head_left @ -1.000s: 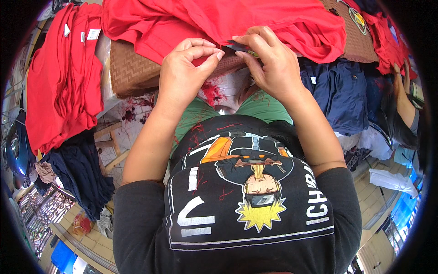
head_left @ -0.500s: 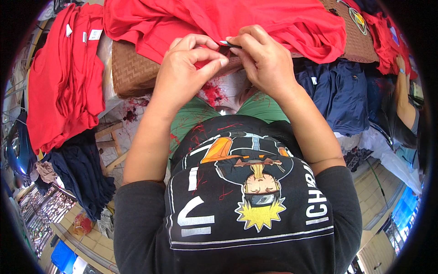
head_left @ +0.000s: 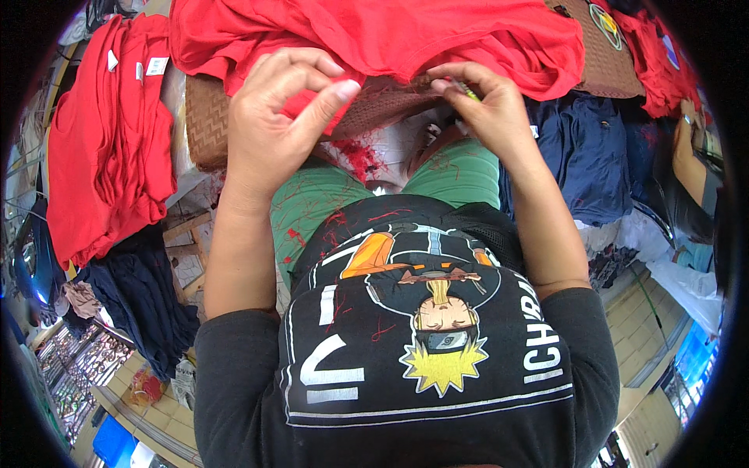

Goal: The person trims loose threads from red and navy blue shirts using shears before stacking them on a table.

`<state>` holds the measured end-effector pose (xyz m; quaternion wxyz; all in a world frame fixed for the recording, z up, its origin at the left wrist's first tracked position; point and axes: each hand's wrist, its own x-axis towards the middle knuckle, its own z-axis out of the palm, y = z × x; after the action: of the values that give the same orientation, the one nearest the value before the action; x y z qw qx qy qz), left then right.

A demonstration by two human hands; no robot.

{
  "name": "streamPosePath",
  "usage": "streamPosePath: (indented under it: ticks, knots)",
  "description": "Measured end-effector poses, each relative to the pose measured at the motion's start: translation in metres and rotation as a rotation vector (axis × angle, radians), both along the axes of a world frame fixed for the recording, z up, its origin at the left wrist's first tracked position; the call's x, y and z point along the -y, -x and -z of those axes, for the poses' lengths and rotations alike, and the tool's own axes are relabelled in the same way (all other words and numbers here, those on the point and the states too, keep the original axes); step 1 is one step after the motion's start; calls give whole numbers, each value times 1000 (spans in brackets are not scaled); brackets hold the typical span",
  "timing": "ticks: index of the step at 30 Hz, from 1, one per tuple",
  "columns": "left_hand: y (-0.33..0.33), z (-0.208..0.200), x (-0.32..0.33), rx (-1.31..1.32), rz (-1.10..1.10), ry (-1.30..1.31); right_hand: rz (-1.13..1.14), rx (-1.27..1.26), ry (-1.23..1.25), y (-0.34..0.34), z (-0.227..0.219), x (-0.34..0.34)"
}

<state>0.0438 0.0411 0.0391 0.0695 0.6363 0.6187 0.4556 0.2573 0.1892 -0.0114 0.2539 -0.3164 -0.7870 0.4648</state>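
A red garment [head_left: 374, 39] is spread over a brown woven surface [head_left: 208, 125] in front of me. My left hand [head_left: 273, 117] hovers over the garment's near left part, fingers bent and thumb apart, with nothing visible between them. My right hand [head_left: 495, 109] is at the near edge of the cloth, thumb and forefinger pinched together. In it sits a small dark tool with a yellow-green part [head_left: 471, 93], mostly hidden by the fingers; it looks like a thread snipper. The red hem dips between the two hands.
Stacked red garments with white tags [head_left: 117, 148] hang at the left, dark blue cloth [head_left: 140, 296] below them. Folded navy garments [head_left: 581, 156] lie at the right. Red thread scraps [head_left: 359, 156] litter a pale cloth near my knees. Another person's arm [head_left: 690, 156] shows at far right.
My hands have moved apart: the left went left and its fingers spread, the right shifted right with the small tool. The cloth edge between them has been let go by the left hand.
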Motion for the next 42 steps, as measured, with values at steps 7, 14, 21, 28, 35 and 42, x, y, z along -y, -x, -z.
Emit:
streamPosePath:
  ticks: [7,14,21,28,35,42]
  knots:
    - [-6,-18,0,-121,210,20,33,-32,48,19,10,15]
    - [-8,-20,1,-145,186,-33,76,-29,13,22,20,18]
    - [-6,-6,2,-83,29,-29,-21,39,-300,-3,-2,28]
    - [-4,1,3,-76,-13,-17,-519,197,-123,-26,-27,31]
    - [-8,19,-3,-38,-63,-29,-53,85,47,-26,-8,15]
    - [-25,48,-18,-422,-163,-20,27,116,50,-2,17,27]
